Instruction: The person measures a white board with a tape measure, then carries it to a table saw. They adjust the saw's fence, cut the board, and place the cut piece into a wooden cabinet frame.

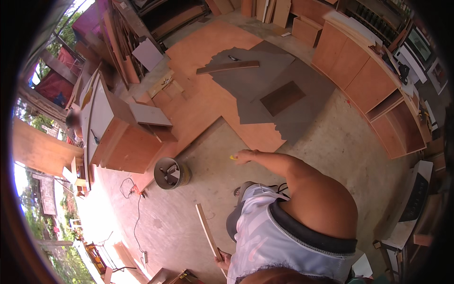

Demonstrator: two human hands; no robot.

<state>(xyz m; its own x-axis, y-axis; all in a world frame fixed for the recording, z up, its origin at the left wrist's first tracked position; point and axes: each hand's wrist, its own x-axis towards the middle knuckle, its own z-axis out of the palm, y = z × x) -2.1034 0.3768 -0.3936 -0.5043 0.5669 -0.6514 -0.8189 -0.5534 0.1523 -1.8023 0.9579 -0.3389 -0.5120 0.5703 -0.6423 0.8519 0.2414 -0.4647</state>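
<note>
My left hand (224,261), low in the view beside my shirt, is closed around a long, narrow wooden strip (206,226). The strip slants up and to the left over the concrete floor. Stretched out in front of my body, my right hand (244,156) has its fingers closed on a small yellow object (233,157). Too little of that object shows to tell its kind. Left of my right hand stands a round bucket (185,174) with wood offcuts (171,173) in it.
Plywood sheets (198,106) lie ahead, partly under a torn grey sheet (312,94) bearing a brown board (283,98) and a wooden plank (231,67). Cabinets (362,75) line the right. A wooden cabinet (125,144) stands left, near a power cord (138,217). Another person (74,124) is beyond it.
</note>
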